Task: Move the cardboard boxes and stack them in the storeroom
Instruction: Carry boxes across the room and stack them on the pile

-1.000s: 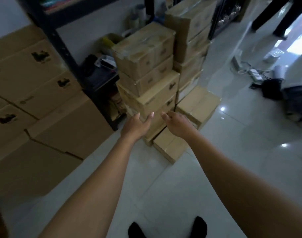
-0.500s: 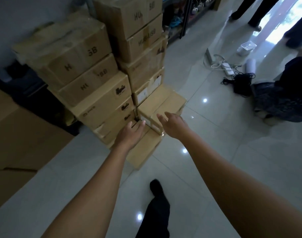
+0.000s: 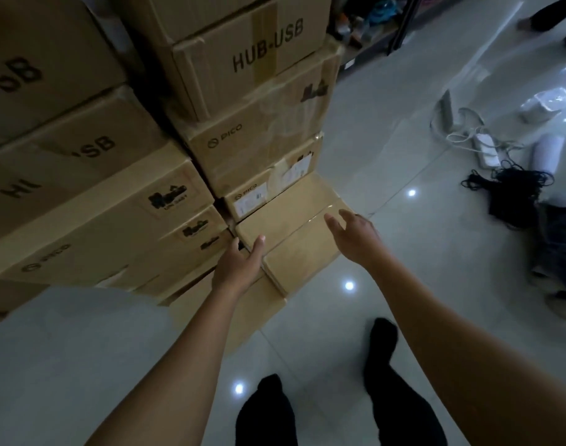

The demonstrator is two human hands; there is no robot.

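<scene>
A low cardboard box [image 3: 294, 217] lies flat on the floor in front of two tall stacks of taped cardboard boxes [image 3: 252, 101], some marked HUB-USB and PICO. My left hand [image 3: 240, 268] reaches to the low box's near left corner with fingers extended, touching its edge. My right hand [image 3: 355, 233] hovers over the box's right edge, fingers spread and holding nothing. Another flat box [image 3: 243, 313] lies below and in front, partly hidden by my left forearm.
The left stack [image 3: 82, 194] stands close beside my left arm. Glossy tiled floor [image 3: 404, 304] stretches to the right. Cables, a power strip [image 3: 487, 149] and dark bags [image 3: 516, 197] lie at the right. My feet [image 3: 381, 336] are below the hands.
I have stepped closer to the stacks, so the boxes fill more of the view. Both hands have moved forward and down onto the low flat box and spread further apart.
</scene>
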